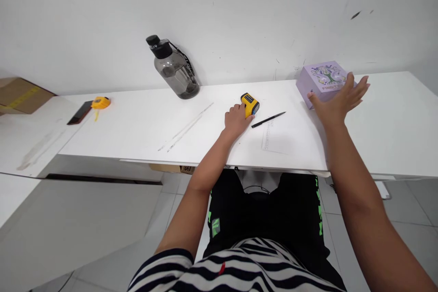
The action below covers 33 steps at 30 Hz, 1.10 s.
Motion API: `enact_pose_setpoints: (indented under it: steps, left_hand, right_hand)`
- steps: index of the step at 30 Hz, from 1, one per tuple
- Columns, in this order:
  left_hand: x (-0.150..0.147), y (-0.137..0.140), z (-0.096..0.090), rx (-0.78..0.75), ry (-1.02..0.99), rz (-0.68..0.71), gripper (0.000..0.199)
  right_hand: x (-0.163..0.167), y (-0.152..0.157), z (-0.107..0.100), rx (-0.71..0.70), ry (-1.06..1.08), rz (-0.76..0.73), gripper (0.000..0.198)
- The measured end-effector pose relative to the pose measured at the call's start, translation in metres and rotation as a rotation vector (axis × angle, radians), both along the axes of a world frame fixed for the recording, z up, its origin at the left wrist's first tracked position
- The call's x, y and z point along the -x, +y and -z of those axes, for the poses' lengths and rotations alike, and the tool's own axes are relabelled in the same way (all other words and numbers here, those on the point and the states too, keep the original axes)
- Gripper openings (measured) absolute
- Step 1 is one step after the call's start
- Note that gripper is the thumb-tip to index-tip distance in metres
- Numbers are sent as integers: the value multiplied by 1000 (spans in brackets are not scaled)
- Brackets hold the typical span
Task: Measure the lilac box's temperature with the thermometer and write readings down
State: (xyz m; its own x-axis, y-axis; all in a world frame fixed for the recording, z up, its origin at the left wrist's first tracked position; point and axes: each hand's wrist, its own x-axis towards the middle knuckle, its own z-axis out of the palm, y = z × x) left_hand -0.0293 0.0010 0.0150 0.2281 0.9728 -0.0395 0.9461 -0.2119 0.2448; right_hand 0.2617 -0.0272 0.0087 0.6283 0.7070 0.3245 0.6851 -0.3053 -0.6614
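Note:
My left hand (236, 118) rests on the table with its fingers curled around the lower end of a yellow-and-black handheld device (251, 104), perhaps a laser measure. Just right of that hand lies a slim black pen (268, 119), beside faint pencil lines on the tabletop. At the right, my right hand (337, 100) is open, fingers spread, in front of a lilac box (323, 77) with a printed tree design. Its thumb is at the box's front face, while the other fingers reach past the right side. Whether they touch the box I cannot tell.
A grey bottle (178, 73) with a black lid stands against the wall. Further left are a yellow tape measure (101, 102), a dark flat phone-like object (80, 113) and a cardboard box (25, 96). The white table (119, 132) has its front edge near my lap.

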Motion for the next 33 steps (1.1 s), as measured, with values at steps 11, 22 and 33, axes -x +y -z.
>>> enact_pose_setpoints:
  steps: [11, 22, 33]
  left_hand:
    - [-1, 0, -3, 28, 15, 6, 58]
    - [-3, -4, 1, -206, -192, 92, 47]
    - [-16, -9, 36, -479, -775, 582, 50]
  right_hand:
    - [-3, 7, 5, 43, 208, 36, 128]
    - [-24, 15, 16, -592, 642, 21, 53]
    - [34, -8, -13, -495, 1416, -735, 64]
